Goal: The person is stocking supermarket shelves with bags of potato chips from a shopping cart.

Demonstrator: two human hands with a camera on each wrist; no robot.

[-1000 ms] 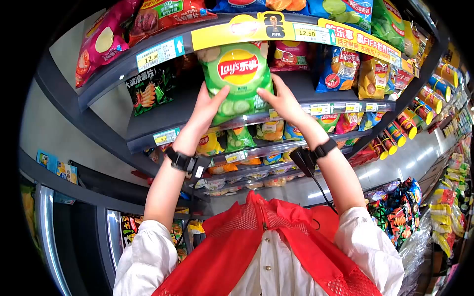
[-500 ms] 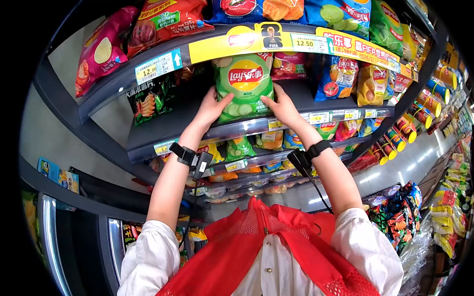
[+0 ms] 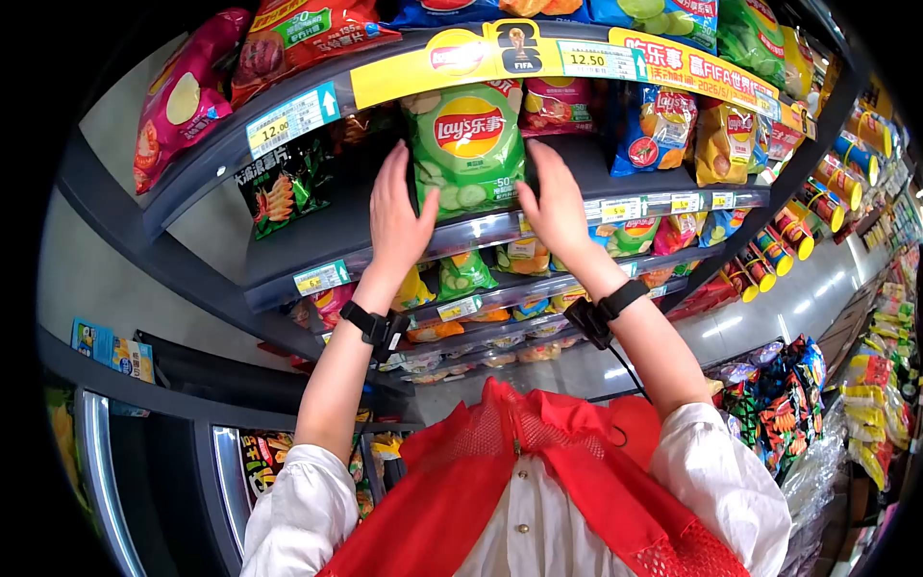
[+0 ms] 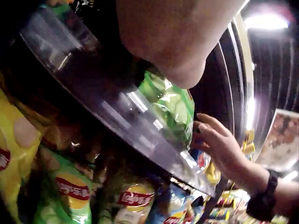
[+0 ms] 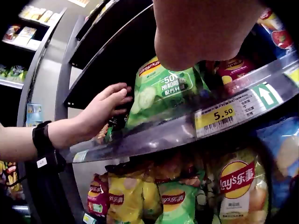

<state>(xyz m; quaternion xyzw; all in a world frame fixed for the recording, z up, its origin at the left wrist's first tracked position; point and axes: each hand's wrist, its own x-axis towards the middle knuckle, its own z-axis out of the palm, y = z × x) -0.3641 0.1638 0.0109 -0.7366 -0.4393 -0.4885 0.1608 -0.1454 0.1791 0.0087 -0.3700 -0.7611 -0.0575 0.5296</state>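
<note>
A green bag of Lay's chips [image 3: 469,159] stands upright on a dark shelf, its front facing me and its top beneath the shelf above. My left hand [image 3: 399,213] is at the bag's left side, fingers straight and thumb spread toward its lower corner. In the right wrist view a gap shows between those left fingers [image 5: 122,91] and the bag. On the other side, my right hand [image 3: 556,202] is held with fingers extended, thumb close by the bag's right edge. The left wrist view shows the bag's lower part [image 4: 168,105] behind the clear shelf lip.
A black chip bag [image 3: 284,188] sits left on the same shelf; a magenta bag [image 3: 558,108], a blue bag [image 3: 656,130] and a yellow bag [image 3: 726,144] stand to the right. A clear lip with price tags [image 3: 322,277] runs along the shelf front. More bags fill the shelves above and below.
Both hands gripped the green bag at its sides earlier and moved it down and back onto the shelf. Now their fingers have straightened, and the left hand has come away from the bag.
</note>
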